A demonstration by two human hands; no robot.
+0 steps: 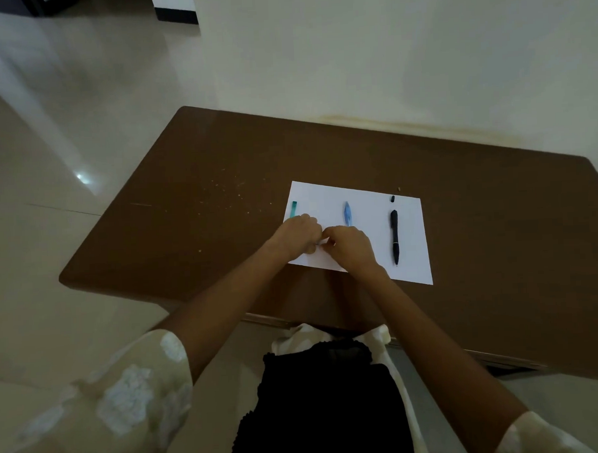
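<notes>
One small pale part is pinched between the curled fingers of the left hand and right hand, over one white sheet's near-left area. One teal piece, one blue pen, one black pen and one black cap are laid there.

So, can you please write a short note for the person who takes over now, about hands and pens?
Left hand and right hand: fingers curled, meeting over the white sheet, seemingly pinching a small pale part, too small to identify.
On the sheet: teal pen piece beside the left hand, blue pen piece in the middle, black pen at the right, small black piece apart above it.
Done: unclear. Left, probably: fit the held part, then handle the loose pieces.
</notes>
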